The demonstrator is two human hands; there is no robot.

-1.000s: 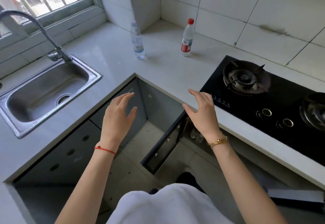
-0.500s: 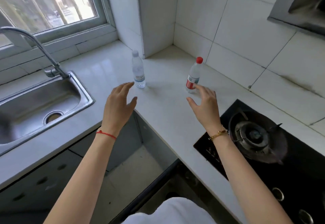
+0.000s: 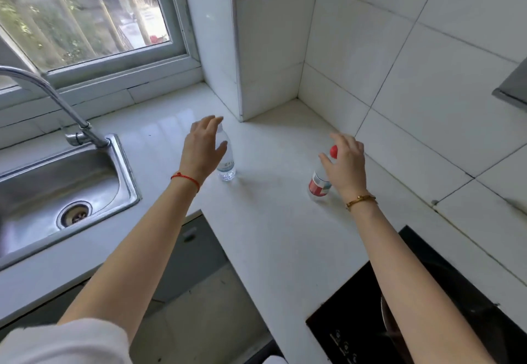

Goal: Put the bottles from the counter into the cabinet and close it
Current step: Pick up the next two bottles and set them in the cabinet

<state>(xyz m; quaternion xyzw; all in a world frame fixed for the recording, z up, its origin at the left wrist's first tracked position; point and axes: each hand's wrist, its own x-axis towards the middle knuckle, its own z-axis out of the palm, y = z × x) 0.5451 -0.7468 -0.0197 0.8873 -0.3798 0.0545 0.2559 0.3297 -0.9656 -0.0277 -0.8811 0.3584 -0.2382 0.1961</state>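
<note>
a: two bottles stand on the white counter (image 3: 273, 221), both near its back corner where the tiled walls meet. what is the biggest thing around them?

b: the counter itself, l-shaped. after it comes the steel sink (image 3: 57, 189), set in the left part, with the curved faucet (image 3: 57, 106) at its back edge. the black stove (image 3: 445, 315) sits at the right front edge of the counter.

a: and the cabinet?

b: the cabinet (image 3: 196, 301) is under the inner corner of the counter. i see grey panels and a pale floor inside, so it looks open, but the door itself i cannot make out.

a: now the hands.

b: the left hand (image 3: 202, 149) is at the clear bottle (image 3: 225, 158), which stands upright toward the back edge, right of the sink. the fingers are spread and only a little bent, with the thumb in front of the bottle. they are not closed round it.

a: the right one?

b: the right hand (image 3: 345, 164) is just beside the red-capped bottle (image 3: 319, 183), upright, near the right wall. the fingers are relaxed and spread, not gripping; if the palm touches the bottle i cannot tell.

a: smaller things?

b: a red string (image 3: 185, 179) on the left wrist, a gold bracelet (image 3: 360, 200) on the right wrist.
</note>
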